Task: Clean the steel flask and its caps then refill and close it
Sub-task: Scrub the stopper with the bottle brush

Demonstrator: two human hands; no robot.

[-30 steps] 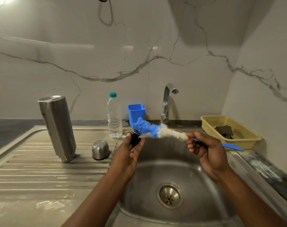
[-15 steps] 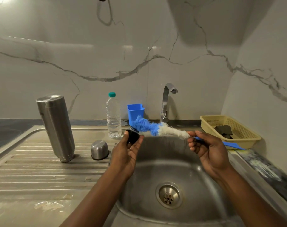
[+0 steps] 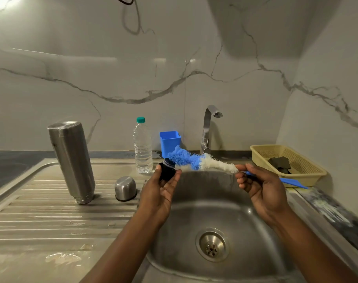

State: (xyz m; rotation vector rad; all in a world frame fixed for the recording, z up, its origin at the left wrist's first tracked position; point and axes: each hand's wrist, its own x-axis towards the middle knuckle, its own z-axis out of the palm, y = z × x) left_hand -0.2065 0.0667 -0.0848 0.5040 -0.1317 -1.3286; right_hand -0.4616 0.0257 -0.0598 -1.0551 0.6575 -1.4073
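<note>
The left hand grips the black inner cap between thumb and fingers, above the sink. The right hand is curled round the blue handle of the bottle brush. The brush's blue bristle tip meets the top of the gripped cap.

The steel flask stands upside down on the drainboard, well left of the left grip. The steel outer cap sits between the flask and that grip. A water bottle and a blue cup stand just behind that grip. A basket lies beyond the right grip.
</note>
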